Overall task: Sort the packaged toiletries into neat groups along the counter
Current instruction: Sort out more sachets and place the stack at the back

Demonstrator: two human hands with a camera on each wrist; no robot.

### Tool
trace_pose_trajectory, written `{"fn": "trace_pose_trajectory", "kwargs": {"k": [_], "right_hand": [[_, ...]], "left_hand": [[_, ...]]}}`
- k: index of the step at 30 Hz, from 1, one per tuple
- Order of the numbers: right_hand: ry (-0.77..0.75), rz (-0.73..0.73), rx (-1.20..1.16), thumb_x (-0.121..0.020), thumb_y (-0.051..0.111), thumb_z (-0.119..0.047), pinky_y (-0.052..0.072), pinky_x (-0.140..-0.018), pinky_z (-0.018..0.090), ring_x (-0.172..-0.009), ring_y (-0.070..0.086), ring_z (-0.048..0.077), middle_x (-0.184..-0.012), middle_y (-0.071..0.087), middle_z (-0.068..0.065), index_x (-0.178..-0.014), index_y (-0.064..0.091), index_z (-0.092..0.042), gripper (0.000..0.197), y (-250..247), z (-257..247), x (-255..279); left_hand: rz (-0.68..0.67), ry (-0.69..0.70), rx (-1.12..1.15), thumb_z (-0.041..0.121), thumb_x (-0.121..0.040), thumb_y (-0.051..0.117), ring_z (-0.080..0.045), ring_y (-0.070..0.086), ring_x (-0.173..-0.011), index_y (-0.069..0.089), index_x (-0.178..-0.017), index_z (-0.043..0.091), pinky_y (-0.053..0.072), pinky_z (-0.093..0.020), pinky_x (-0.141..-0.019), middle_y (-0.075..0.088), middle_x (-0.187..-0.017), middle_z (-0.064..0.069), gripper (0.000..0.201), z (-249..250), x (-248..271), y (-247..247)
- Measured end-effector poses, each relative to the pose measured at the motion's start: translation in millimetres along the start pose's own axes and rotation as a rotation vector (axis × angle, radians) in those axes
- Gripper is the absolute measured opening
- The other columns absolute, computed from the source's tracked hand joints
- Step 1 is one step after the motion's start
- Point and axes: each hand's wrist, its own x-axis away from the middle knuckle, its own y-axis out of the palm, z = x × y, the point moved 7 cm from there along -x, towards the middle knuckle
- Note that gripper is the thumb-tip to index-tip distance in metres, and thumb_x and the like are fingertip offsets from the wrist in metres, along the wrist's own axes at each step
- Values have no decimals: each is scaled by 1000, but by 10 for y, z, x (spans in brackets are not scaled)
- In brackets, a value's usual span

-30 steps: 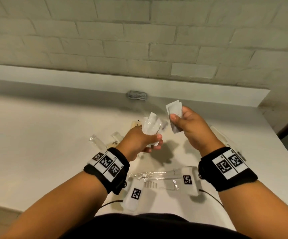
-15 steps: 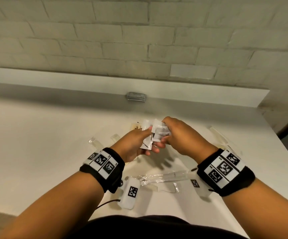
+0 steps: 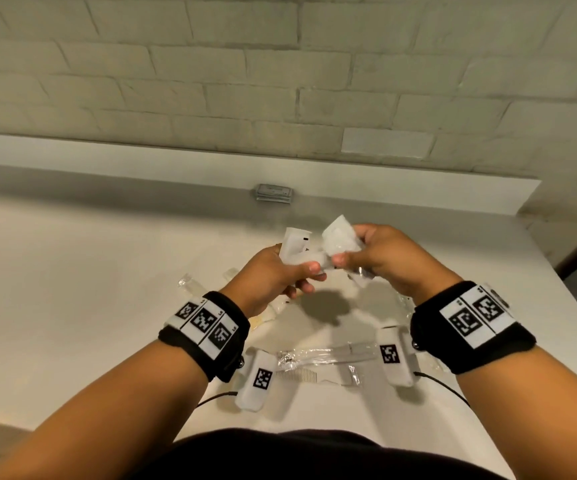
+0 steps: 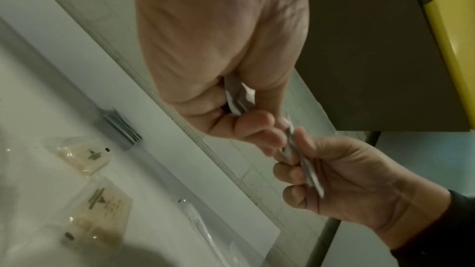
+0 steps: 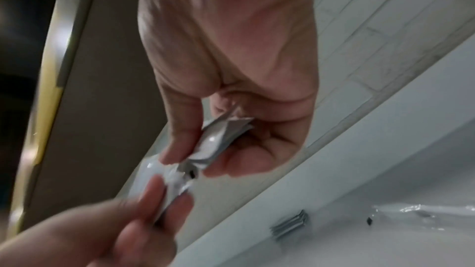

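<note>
Over the middle of the white counter (image 3: 72, 271) my two hands meet, each gripping small white sachets. My left hand (image 3: 309, 277) pinches a few flat white sachets (image 3: 294, 244) between thumb and fingers; the left wrist view shows them edge-on in the left hand (image 4: 246, 127) as thin sachets (image 4: 236, 98). My right hand (image 3: 349, 258) holds a crumpled white sachet (image 3: 340, 240) that touches the left hand's bundle. In the right wrist view the right hand (image 5: 190, 161) pinches the white sachets (image 5: 221, 139), with the left hand's fingers (image 5: 154, 200) on their lower end.
A stack of grey sachets (image 3: 274, 193) lies against the back ledge. A clear-wrapped comb (image 3: 318, 362) lies near the front edge. Beige packets (image 4: 85, 155) and clear wrappers (image 3: 190, 284) sit under and left of my left hand. More clear packaging (image 3: 404, 303) lies under my right wrist.
A second ago my hands were apart, each holding sachets. They came together over the counter, and the right hand's sachet now touches the left hand's bundle.
</note>
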Motion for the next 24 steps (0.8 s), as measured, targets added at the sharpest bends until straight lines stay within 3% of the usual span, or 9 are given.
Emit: {"fn": "trace_pose_trajectory", "kwargs": {"k": [1,3,6,9,12,16,20,22,24], "right_hand": [[3,-7,59,-75,76,-4,40,-55,24,-57,53,14,-71,64,4,-92,69,-12,20,55,19,-2],[-120,132,209,-77,75,-8,39,-58,27,-59,50,15,-69,58,1,-83,67,-13,12,27,-48,5],[-522,353,695,-80,68,-13,40,-60,30,-71,53,19,-77,53,0,-79,66,-14,2,32,-325,153],[-722,261,993,-84,59,-19,47,-57,34,-75,58,28,-79,56,4,-86,72,-15,13,217,-297,234],[-524,244,841,-88,62,-16,47,-71,35,-86,57,25,-91,55,3,-97,66,-9,12,104,-161,138],[-326,323,518,-90,60,-16,34,-70,25,-83,51,18,-95,49,0,-95,55,-7,12,-151,-217,88],[-188,60,530,-91,59,-22,50,-70,34,-83,61,20,-95,62,3,-104,48,-16,18,175,-221,3],[-116,50,542,-90,60,-23,50,-70,34,-84,62,19,-97,63,1,-116,45,-21,30,263,-109,-49],[-78,117,484,-88,63,-20,48,-68,29,-87,61,19,-101,62,0,-123,47,-22,39,212,15,-99]], "left_hand": [[19,6,6,18,-90,63,-11,62,-59,64,-105,8,43,-20,-49,74,-91,-8,18,25,-7,-11],[66,-12,59,37,-95,52,-11,61,-59,63,-110,10,44,-19,-50,73,-95,-10,32,58,-24,-63],[84,-133,227,54,-94,41,-10,59,-56,62,-112,11,43,-17,-47,71,-87,-7,52,23,-41,-151],[128,-145,333,22,-93,60,-11,65,-63,61,-116,6,49,-17,-50,66,-88,-8,28,38,-45,-217],[215,-40,254,-3,-86,62,-15,68,-68,54,-121,4,53,-20,-56,66,-90,-12,36,75,-82,-337],[245,17,31,1,-84,68,-20,69,-75,55,-115,10,52,-22,-58,65,-94,-13,35,88,-98,-401],[102,66,16,4,-86,66,-16,67,-70,57,-110,11,52,-22,-57,66,-88,-9,27,155,-126,-154],[131,58,-16,22,-95,57,-11,58,-61,57,-110,10,45,-22,-53,62,-83,-4,19,183,-143,-114],[193,-11,-22,55,-96,38,-10,42,-53,60,-109,12,32,-23,-50,54,-73,2,51,132,-150,-194]]}}
